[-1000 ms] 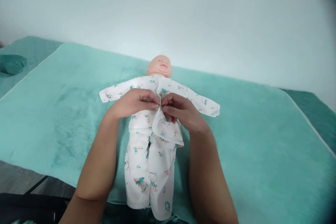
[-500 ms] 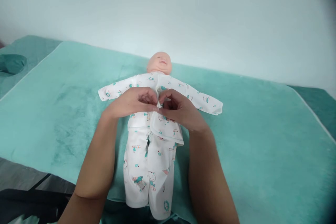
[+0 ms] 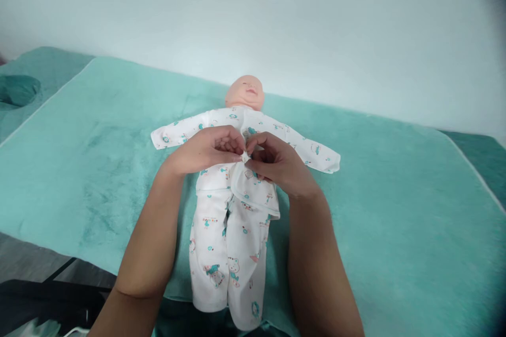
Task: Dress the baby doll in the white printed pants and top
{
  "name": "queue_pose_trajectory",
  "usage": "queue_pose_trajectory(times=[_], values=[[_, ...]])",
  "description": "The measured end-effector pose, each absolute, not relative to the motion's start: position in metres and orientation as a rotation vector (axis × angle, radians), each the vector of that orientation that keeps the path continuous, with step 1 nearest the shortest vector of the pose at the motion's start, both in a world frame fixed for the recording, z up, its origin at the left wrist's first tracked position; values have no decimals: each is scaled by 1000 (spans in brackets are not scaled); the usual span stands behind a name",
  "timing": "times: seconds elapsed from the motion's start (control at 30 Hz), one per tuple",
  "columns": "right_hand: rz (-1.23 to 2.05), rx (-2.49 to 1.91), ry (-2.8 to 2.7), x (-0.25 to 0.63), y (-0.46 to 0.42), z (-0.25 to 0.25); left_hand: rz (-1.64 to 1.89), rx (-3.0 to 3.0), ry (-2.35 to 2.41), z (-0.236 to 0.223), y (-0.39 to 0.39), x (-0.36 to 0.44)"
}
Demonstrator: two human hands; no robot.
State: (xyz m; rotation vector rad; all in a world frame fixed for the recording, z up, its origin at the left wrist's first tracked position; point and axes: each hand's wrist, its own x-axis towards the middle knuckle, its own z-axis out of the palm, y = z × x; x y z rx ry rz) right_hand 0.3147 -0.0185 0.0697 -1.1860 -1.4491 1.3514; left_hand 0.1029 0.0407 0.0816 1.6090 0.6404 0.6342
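Observation:
A baby doll [image 3: 245, 92] lies on its back on a teal blanket [image 3: 98, 158], head toward the wall, arms spread. It wears a white printed shirt [image 3: 253, 195] and matching trousers [image 3: 225, 263]. My left hand [image 3: 207, 150] and my right hand [image 3: 276, 163] meet over the doll's chest. The fingertips of both pinch the two front edges of the shirt together at its middle. The lower right flap of the shirt hangs loose below my right hand.
The blanket covers a bed against a pale wall [image 3: 276, 21]. A darker green sheet [image 3: 478, 163] shows at the right and far left, with a green pillow [image 3: 18, 89] at the left edge. Dark floor and a black frame [image 3: 47, 295] lie at the lower left.
Both hands have stayed pinched at the shirt front, with the fingers curling tighter. The loose flap has dropped a little. The view shifted slightly.

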Motion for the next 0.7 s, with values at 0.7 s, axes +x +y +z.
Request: queue_pose_trajectory(times=[0.7], values=[[1307, -1257, -1333, 313, -16, 66, 711, 1590, 674, 76, 43, 106]])
